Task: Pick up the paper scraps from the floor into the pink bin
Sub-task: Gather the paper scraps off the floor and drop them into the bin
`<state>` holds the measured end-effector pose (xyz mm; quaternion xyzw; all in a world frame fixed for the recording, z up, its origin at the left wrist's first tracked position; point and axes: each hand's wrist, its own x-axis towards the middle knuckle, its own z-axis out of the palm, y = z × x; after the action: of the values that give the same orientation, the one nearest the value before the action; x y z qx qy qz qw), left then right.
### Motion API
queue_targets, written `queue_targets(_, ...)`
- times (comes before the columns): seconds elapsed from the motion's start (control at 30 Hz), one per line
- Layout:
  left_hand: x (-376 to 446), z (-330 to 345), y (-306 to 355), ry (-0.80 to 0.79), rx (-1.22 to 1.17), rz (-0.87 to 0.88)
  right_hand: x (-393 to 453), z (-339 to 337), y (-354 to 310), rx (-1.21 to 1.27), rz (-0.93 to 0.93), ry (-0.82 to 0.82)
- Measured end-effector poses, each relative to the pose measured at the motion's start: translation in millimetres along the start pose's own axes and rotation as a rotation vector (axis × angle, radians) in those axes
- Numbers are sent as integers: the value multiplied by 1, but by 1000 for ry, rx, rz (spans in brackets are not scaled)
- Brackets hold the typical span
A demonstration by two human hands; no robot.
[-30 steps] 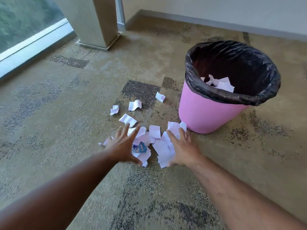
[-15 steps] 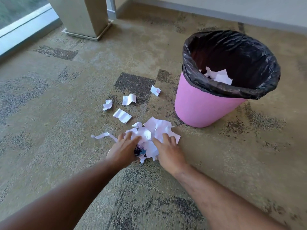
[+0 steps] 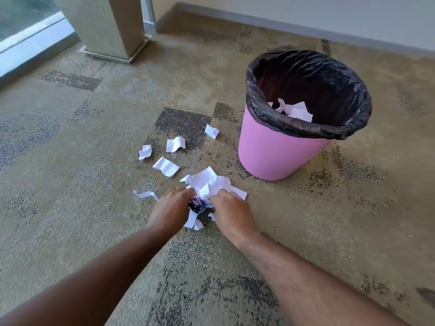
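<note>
Pile of white scraps (image 3: 211,184) bunched on carpet, near side of bin, with a purple wrapper (image 3: 197,203) at its near edge. Five loose scraps lie apart: (image 3: 211,131), (image 3: 175,144), (image 3: 144,152), (image 3: 166,166), and a thin strip (image 3: 146,194). Pink bin (image 3: 275,149) upright, black liner (image 3: 306,90) folded over rim; white scraps inside (image 3: 296,111).

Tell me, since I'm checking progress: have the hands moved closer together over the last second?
Yes. The left hand and right hand drew inward, bunching the scraps beside the bin, which stayed put.
</note>
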<state>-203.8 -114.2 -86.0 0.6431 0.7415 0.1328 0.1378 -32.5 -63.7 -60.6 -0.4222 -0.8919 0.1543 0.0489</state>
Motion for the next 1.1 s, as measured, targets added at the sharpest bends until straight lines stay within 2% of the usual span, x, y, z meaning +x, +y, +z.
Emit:
queue_targets(0.3, 34, -81, 29, 308, 16, 104, 30, -77, -14, -108, -45, 319)
queue_targets(0.6, 89, -177, 94, 625, -16, 247, 61, -186, -4, -279, -105, 688)
queue_targets(0.93, 150, -200, 169, 681, 31, 396, 54, -251, 46, -293, 26, 781)
queue_targets(1.1, 175, -199, 207, 615, 42, 478, 52, -260, 78, -266, 122, 841)
